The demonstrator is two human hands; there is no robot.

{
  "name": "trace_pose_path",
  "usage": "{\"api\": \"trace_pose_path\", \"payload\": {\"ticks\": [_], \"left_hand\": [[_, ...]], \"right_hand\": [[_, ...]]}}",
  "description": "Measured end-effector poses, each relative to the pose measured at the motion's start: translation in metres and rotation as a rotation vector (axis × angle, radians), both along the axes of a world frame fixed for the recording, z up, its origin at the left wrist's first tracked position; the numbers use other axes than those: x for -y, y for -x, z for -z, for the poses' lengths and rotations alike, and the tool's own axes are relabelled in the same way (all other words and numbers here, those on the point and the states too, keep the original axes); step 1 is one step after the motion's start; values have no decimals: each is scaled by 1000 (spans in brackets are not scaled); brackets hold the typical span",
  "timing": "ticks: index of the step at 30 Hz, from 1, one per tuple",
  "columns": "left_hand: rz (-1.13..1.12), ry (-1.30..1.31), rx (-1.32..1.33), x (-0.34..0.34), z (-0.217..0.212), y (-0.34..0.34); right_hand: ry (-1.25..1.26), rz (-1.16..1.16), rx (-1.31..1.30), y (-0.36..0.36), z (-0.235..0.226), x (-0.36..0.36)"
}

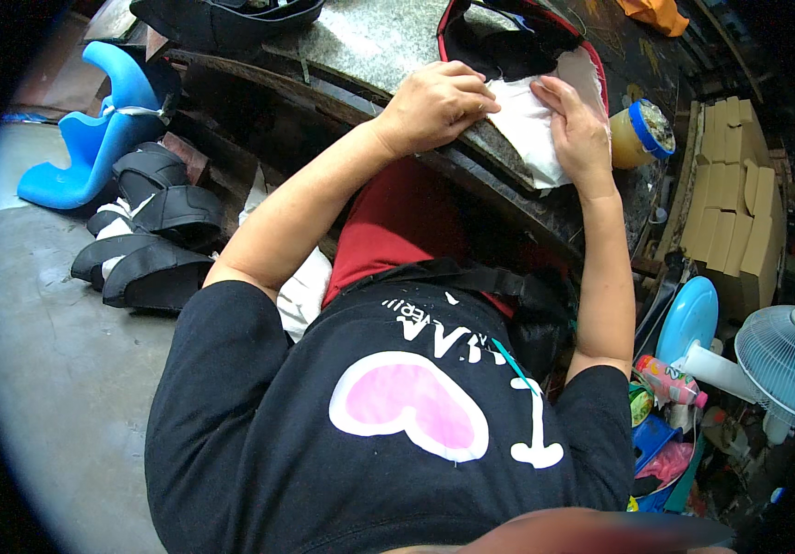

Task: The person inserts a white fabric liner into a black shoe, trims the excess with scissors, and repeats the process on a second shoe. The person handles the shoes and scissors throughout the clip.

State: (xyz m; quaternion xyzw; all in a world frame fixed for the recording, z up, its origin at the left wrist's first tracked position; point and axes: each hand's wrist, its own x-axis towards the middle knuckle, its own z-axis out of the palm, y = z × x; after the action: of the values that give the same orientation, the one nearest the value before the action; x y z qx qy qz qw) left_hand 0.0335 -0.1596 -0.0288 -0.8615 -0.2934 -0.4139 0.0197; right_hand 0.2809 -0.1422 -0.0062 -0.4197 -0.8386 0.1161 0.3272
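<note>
My left hand (434, 103) bunches its fingers (474, 90) at the white cloth (522, 115) on the tabletop (370, 54); my right hand (585, 138) half-curls over it. I can't tell either grip. The cloth meets the red-edged black piece (510, 54), but its near end looks unfinished.

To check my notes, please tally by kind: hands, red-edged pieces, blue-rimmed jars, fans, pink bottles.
Left hand and right hand: 2
Red-edged piece: 1
Blue-rimmed jar: 1
Fan: 1
Pink bottle: 1
Total: 6
</note>
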Motion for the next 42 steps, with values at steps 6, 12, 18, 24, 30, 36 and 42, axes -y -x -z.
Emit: {"api": "trace_pose_path", "payload": {"ticks": [6, 12, 18, 24, 30, 36, 42], "left_hand": [[-32, 198, -109, 14, -14, 3], [-190, 246, -89, 8, -23, -19], [-111, 133, 97, 23, -11, -15], [-141, 338, 261, 15, -5, 8], [-107, 444, 133, 9, -13, 12], [-338, 250, -132, 1, -17, -9], [-265, 358, 276, -13, -10, -8]], "right_hand": [[15, -198, -79, -13, 7, 6], [520, -324, -343, -25, -1, 4], [405, -32, -185, -2, -14, 6], [-203, -166, 0, 42, -18, 19], [-12, -95, -42, 42, -2, 14], [407, -85, -502, 30, 6, -2], [564, -109, -629, 23, 10, -11]]}}
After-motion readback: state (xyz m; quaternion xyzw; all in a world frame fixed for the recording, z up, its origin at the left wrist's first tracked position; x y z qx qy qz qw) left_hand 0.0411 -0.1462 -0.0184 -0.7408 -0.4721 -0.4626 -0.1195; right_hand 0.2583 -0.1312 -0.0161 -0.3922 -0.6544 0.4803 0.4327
